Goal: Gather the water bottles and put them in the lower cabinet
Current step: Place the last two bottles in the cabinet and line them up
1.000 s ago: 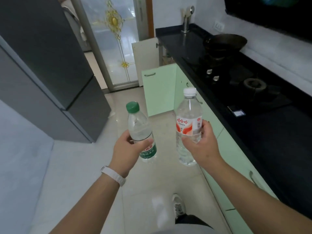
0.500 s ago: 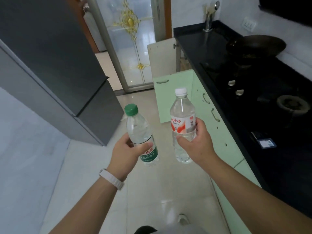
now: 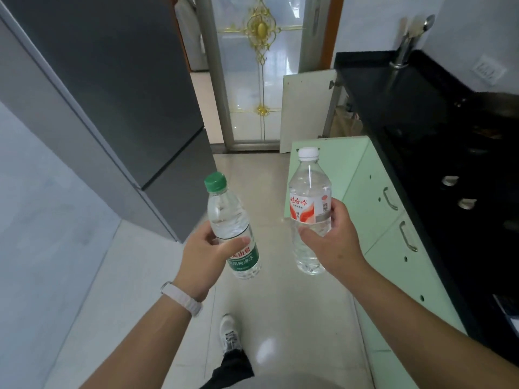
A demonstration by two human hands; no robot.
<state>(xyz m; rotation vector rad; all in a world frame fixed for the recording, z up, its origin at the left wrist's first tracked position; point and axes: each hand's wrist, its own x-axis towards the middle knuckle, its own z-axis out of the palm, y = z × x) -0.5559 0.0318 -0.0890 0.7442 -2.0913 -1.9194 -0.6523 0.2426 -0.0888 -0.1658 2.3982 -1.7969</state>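
Gripping green-capped bottle (image 3: 229,220) in left hand (image 3: 203,258), white-capped bottle (image 3: 309,192) in right hand (image 3: 335,244), both near upright; facing open mint-green cabinet door (image 3: 339,161) ahead-right, nearer right hand.

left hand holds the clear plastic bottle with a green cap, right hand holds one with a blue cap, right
Not quite. The head view shows the red-labelled clear plastic bottle in the right hand has a white cap, not blue. The left hand does hold the green-capped clear plastic bottle.
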